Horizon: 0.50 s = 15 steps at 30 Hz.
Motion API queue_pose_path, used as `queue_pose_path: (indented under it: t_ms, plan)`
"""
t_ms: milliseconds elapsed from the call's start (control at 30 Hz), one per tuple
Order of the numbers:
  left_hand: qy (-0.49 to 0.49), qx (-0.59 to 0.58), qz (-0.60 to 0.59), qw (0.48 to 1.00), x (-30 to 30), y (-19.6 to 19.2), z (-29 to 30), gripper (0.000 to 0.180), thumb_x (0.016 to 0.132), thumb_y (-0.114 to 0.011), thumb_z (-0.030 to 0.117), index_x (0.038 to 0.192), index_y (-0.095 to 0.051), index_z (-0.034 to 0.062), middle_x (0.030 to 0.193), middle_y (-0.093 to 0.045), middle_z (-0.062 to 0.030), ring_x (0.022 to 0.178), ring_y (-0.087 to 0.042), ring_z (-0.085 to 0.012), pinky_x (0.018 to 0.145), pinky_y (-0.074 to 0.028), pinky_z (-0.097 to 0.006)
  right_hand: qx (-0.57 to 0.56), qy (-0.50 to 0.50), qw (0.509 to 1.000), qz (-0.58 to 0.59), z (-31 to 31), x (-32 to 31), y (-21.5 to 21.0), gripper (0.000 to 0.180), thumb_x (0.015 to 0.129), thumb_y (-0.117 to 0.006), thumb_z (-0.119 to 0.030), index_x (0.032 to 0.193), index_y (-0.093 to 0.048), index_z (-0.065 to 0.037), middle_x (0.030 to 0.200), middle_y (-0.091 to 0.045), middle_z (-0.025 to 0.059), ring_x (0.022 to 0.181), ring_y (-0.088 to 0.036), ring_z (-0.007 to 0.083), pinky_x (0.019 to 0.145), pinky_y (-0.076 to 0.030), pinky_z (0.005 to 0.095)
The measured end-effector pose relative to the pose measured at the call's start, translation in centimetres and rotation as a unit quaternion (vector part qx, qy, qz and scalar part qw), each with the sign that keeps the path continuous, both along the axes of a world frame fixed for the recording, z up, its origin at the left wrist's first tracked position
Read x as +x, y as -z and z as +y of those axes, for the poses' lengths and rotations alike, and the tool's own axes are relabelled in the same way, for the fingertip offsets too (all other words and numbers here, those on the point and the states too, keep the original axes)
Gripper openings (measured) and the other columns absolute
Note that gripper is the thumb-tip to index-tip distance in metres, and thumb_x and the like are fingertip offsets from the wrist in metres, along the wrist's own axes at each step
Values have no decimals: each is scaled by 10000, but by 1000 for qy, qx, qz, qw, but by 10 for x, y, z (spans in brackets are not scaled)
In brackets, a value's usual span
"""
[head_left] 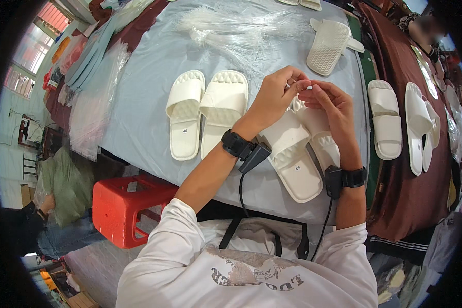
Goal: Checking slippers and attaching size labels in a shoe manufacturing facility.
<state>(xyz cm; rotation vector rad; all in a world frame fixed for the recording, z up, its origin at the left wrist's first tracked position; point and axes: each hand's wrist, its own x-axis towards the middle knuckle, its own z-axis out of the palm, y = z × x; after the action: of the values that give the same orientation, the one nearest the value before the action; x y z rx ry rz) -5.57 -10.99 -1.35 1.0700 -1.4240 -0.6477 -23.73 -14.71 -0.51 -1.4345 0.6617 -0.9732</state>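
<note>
My left hand [276,96] and my right hand [333,105] meet above the grey-blue table, thumbs and fingers pinched together almost tip to tip. Whatever sits between the fingertips is too small to make out. Below them lies a pair of white slippers, the left slipper [294,163] in plain view and the right slipper [324,149] partly hidden by my right hand and wrist. Another white pair lies to the left, an outer slipper [184,138] beside an inner slipper [224,102], whose heel end is covered by my left forearm.
Clear plastic bags [236,28] heap at the table's far side, with more bags [98,102] along its left edge. A slipper [327,49] rests sole up at far right. More slippers [385,120] lie rightward by brown cloth [395,205]. A red stool [113,210] stands left, near another person's hand [47,204].
</note>
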Motion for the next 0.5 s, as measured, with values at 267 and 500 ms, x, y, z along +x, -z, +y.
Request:
queue_pose_path:
  t_ms: [267,500]
  plan:
    - [-1,8,-25,1000,2,1,1,207,959,-719,215,1019,-722,18,859,-737,-41,728,-598,-95,673,-491,-269,-7,-17,1000,22,-1,-3,3,280,1033,-621,-160,1229,-689,28,1024,-762,126,910,-738,164,783,-571,255]
    - [38,39,58,997,5,1,0,138,944,-722,137,1018,-755,26,879,-734,-19,769,-605,-87,693,-483,-248,-27,11,999,27,-3,-2,5,258,1015,-652,-152,1212,-711,3,1032,-754,72,866,-714,125,692,-548,228]
